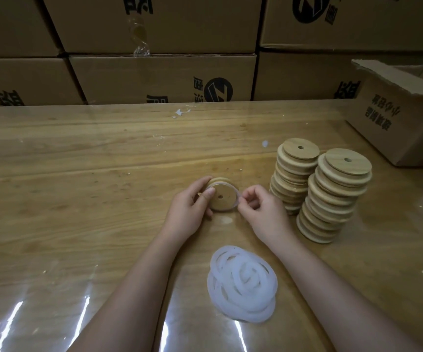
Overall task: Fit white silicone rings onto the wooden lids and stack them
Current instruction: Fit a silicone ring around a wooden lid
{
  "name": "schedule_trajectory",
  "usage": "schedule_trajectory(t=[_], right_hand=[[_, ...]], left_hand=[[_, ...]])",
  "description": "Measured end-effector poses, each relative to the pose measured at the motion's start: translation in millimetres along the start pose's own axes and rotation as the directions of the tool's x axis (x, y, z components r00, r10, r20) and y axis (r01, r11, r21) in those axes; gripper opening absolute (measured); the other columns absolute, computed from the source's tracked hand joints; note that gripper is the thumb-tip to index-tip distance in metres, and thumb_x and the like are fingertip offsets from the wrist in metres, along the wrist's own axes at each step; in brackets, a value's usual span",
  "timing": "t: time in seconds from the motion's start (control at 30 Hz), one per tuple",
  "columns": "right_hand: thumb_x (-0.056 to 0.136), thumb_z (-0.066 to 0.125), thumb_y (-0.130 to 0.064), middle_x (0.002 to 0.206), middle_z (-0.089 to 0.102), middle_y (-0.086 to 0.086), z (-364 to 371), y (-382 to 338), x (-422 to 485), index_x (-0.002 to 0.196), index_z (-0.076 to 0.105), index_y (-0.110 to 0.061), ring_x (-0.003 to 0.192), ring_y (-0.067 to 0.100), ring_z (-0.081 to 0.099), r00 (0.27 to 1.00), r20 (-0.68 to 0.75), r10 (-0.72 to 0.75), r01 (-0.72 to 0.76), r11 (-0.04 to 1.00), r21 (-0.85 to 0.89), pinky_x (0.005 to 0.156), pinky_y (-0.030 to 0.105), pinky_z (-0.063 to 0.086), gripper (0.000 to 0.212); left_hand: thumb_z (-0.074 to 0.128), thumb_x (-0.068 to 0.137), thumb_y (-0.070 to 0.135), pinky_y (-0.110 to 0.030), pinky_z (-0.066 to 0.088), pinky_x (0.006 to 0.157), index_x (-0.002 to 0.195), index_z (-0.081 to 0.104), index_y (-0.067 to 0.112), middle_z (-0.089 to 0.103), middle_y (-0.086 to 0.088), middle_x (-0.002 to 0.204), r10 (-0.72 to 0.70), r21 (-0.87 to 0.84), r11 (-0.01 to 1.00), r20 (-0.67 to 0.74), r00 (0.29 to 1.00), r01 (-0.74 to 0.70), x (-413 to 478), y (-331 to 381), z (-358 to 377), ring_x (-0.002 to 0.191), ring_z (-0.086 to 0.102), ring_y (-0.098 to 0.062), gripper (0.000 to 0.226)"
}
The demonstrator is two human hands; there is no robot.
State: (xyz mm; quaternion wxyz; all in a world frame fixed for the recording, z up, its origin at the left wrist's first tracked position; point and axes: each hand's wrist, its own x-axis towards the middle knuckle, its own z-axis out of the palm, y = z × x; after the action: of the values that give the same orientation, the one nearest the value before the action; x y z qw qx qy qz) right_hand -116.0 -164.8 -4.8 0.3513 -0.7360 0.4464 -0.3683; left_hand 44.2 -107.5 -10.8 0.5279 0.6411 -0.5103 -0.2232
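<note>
A wooden lid [224,199] with a small hole in its centre is held just above the tabletop [78,161], tilted so its stepped face turns toward the camera. The left hand [187,209] grasps it from the left: the thumb presses on the face near the rim and the fingers curl round the back edge. The right hand [261,207] is at the lid's right edge, thumb and forefinger pinched on a thin white silicone ring [236,199] that runs round the lid's raised step. The ring looks seated along the right and lower rim, though how far it is on at the far side is hard to tell.

Near the person, between the two forearms, lies a loose pile of white rings [242,280], apart from both hands. To the right of the right hand stand two stacks of lids, the farther stack [293,179] and the nearer stack [332,199], close beside each other. An open carton [395,115] sits at the tabletop's right edge, and closed cartons [164,77] are piled behind.
</note>
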Motion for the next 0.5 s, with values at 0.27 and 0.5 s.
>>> schedule_trajectory(t=[0.27,0.5], right_hand=[[0.087,0.062,-0.02,0.072,0.068,0.004,-0.1,0.3,0.2,0.079,0.062,-0.021,0.066,0.016,0.06,0.997,0.068,0.021,-0.029,0.992,0.119,0.067,0.036,0.051,0.008],[0.088,0.061,-0.015,0.066,0.063,-0.006,-1.7,-2.2,-1.0,0.077,0.061,-0.029,0.06,0.003,0.059,0.997,0.071,0.005,-0.018,0.984,0.18,0.056,0.019,0.048,0.018]], left_hand=[[0.055,0.093,0.014,-0.015,0.044,0.049,0.106,0.054,0.041,0.062,0.013,0.07,-0.02,-0.097,0.995,0.002,1.0,0.02,-0.3,2.5,-1.5,0.055,0.06,-0.004,0.03],[0.054,0.093,0.016,-0.013,0.043,0.053,0.116,0.056,0.031,0.062,0.01,0.068,-0.015,-0.072,0.997,0.031,0.999,0.017,-1.1,1.7,-2.1,0.052,0.057,0.0,0.027]])
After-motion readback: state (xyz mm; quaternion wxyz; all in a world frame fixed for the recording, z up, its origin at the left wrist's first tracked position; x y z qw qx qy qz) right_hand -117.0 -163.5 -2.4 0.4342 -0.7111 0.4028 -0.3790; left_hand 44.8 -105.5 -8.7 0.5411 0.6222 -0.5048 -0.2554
